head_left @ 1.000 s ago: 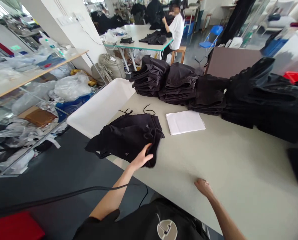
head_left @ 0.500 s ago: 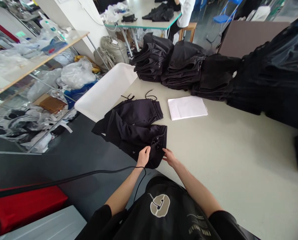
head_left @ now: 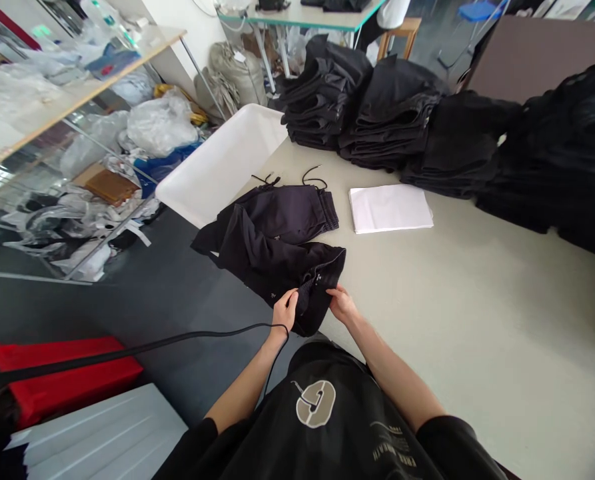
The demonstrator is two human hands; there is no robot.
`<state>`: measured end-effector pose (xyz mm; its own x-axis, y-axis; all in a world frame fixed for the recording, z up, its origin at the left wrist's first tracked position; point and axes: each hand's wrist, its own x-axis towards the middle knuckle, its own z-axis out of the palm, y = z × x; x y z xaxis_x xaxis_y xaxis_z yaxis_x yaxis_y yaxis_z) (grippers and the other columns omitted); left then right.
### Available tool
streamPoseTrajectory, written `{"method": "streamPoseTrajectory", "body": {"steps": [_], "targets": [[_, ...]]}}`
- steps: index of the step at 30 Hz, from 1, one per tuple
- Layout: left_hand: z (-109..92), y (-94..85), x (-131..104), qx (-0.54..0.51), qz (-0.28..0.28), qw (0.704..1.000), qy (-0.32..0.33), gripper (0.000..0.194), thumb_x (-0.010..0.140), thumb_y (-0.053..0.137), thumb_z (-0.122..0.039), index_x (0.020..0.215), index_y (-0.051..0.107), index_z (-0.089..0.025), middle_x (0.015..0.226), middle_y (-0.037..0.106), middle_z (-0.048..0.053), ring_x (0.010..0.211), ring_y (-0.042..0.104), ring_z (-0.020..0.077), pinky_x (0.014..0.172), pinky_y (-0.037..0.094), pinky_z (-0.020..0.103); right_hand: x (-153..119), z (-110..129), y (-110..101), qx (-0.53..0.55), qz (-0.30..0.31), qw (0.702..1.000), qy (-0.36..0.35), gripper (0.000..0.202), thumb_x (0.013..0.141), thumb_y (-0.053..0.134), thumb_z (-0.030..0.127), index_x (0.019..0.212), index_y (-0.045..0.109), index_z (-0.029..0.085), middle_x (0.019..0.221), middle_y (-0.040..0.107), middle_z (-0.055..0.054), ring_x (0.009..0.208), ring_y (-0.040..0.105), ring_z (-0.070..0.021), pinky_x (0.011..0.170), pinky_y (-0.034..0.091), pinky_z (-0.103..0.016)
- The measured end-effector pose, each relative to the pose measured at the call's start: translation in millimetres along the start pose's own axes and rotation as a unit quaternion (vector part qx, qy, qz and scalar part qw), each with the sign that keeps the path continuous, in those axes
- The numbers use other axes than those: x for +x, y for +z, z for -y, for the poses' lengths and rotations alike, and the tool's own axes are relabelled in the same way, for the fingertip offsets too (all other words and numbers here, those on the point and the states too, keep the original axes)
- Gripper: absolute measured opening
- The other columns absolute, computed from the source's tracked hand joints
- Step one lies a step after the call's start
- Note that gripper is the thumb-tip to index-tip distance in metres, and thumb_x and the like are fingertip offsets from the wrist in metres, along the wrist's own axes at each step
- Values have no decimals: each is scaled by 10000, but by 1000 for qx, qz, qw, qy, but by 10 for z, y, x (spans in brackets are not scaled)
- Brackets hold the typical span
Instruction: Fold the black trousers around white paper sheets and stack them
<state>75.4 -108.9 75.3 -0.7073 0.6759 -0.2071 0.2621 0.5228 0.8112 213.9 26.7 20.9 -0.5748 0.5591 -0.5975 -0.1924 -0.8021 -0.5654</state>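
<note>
Black trousers (head_left: 272,267) lie near the table's left corner, partly hanging over its edge. My left hand (head_left: 285,311) is closed on their gathered waistband at the near side. My right hand (head_left: 342,303) pinches the waistband edge a little further right, and the waist opening shows between the hands. Another dark garment (head_left: 297,207) with an elastic waist and loose drawstrings lies just behind. To its right is a stack of white paper (head_left: 391,208).
A white tub (head_left: 222,163) adjoins the table's (head_left: 457,320) left edge. Folded black garments (head_left: 392,113) are piled along the back. A black cable (head_left: 177,339) crosses to my left wrist. A red bin (head_left: 77,373) stands at the lower left.
The view has shifted, so the table things sit further right. The waistband's near part is spread more open between my hands, and both hands still grip it.
</note>
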Motion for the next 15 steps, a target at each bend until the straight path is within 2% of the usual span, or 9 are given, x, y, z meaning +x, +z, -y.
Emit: {"method": "streamPoseTrajectory", "body": {"steps": [2, 4, 6, 9, 12, 15], "targets": [[-78, 5, -17, 20, 15, 999, 25, 400, 1002, 459, -420, 1149, 755, -195, 1191, 763, 92, 1148, 689, 250, 1051, 529, 378, -18, 1, 31, -16, -4, 1000, -10, 325, 625, 696, 205, 949, 667, 221, 889, 768, -16, 870, 682, -230, 780, 535, -334], [-192, 62, -52, 55, 57, 994, 70, 392, 1015, 439, -384, 1217, 732, -219, 1216, 745, 87, 1165, 678, 241, 1066, 519, 371, -31, -5, 66, -39, -12, 999, -19, 308, 645, 696, 243, 950, 662, 226, 879, 765, -11, 888, 686, -233, 791, 539, -331], [-321, 173, -106, 112, 135, 978, 115, 397, 996, 470, -332, 1325, 676, -247, 1227, 715, 89, 1153, 673, 238, 1051, 524, 365, -48, -11, 103, -70, -34, 997, -27, 263, 690, 684, 310, 940, 656, 233, 882, 762, -8, 920, 689, -233, 820, 542, -327], [-468, 374, -192, 219, 250, 932, 145, 487, 903, 593, -285, 1387, 614, -226, 1203, 660, 128, 1105, 666, 277, 979, 547, 387, -93, 4, 137, -121, -84, 988, -39, 293, 784, 652, 444, 995, 663, 241, 992, 770, -18, 1013, 685, -227, 879, 541, -315], [-492, 495, -230, 267, 295, 905, 154, 470, 874, 629, -306, 1331, 618, -196, 1198, 638, 151, 1108, 645, 309, 976, 535, 424, -129, 45, 120, -197, -103, 974, -41, 416, 808, 682, 536, 1096, 667, 236, 1102, 764, -38, 1055, 681, -232, 895, 546, -324], [-410, 498, -222, 249, 321, 896, 178, 398, 864, 624, -286, 1254, 642, -209, 1244, 654, 137, 1159, 618, 318, 1052, 494, 468, -102, 58, 79, -306, -113, 945, -16, 444, 761, 756, 497, 1094, 673, 215, 1028, 763, -58, 998, 684, -247, 833, 549, -335]]}}
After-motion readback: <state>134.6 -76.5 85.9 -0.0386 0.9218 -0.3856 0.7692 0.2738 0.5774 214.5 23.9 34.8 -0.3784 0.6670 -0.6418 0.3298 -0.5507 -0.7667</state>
